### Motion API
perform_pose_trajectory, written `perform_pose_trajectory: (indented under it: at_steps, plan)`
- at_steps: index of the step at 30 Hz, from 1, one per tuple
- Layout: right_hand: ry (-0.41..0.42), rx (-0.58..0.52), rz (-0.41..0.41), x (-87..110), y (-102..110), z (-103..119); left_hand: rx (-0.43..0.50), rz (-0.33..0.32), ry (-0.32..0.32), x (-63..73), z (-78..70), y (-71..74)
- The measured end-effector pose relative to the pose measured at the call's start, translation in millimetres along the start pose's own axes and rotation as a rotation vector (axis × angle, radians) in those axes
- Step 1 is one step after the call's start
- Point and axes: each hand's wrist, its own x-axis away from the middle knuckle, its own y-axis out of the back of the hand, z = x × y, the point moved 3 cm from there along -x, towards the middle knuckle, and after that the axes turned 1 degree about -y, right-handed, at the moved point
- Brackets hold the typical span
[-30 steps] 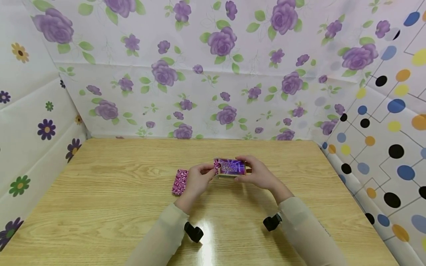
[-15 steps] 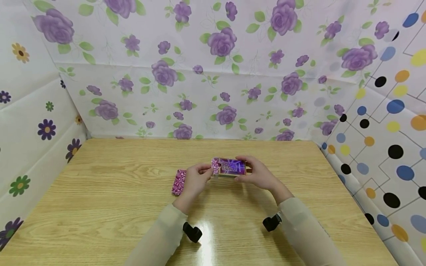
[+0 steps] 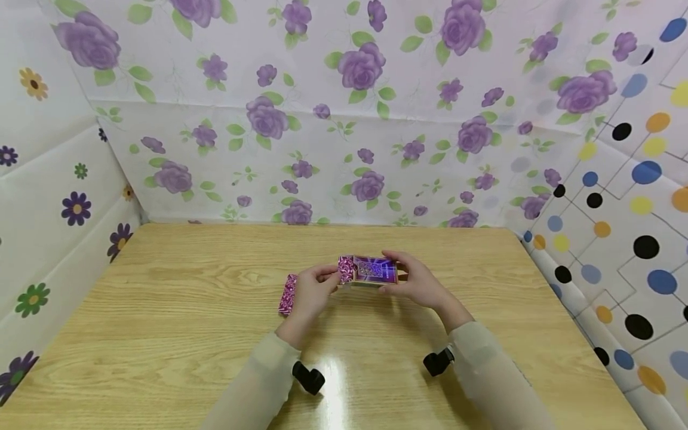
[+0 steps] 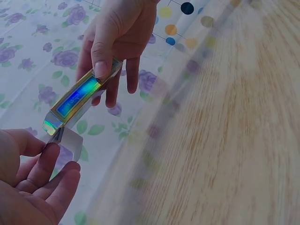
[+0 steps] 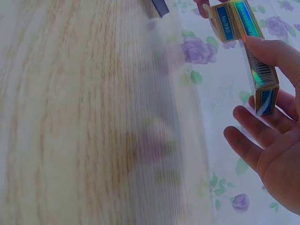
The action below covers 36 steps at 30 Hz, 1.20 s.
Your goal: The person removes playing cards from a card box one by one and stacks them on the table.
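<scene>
A purple card box (image 3: 376, 270) is held up just above the table in my right hand (image 3: 418, 285), thumb on one long edge and fingers on the other. Pink-patterned playing cards (image 3: 346, 269) stick out of its left end. My left hand (image 3: 313, 294) pinches these cards between thumb and index finger. The shiny gold side of the card box (image 4: 78, 99) faces the left wrist view, with an end flap open. A second stack of pink-patterned cards (image 3: 287, 294) lies on the table, partly hidden behind my left hand.
The wooden table (image 3: 188, 334) runs up to a wall cloth with purple flowers (image 3: 322, 149). A dotted cloth (image 3: 618, 239) hangs on the right and a flowered cloth (image 3: 54, 197) on the left. Black wrist cameras (image 3: 309, 377) sit on both sleeves.
My left hand has moved slightly left, drawing the pink cards further out of the box. The right hand and box have stayed nearly still.
</scene>
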Motion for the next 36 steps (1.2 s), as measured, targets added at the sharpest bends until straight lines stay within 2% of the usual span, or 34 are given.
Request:
perform_pose_trajectory:
  at_steps: [8,17,24,32,36]
  plan:
    - [-0.016,-0.013,0.01,10.7,2,31,0.048,-0.004,0.008,0.1,2.4,-0.2]
    - [-0.016,0.01,-0.001,12.2,0,29,0.053,-0.011,0.03,1.5,4.2,1.3]
    - [-0.023,-0.014,-0.002,12.2,2,29,0.072,-0.012,0.038,1.4,0.7,2.5]
    - [-0.033,-0.013,0.008,9.7,4,29,0.073,-0.01,0.0,-2.7,-2.6,6.3]
    - [-0.042,-0.01,0.002,4.3,4,15,0.081,-0.014,0.002,-4.5,-3.4,7.7]
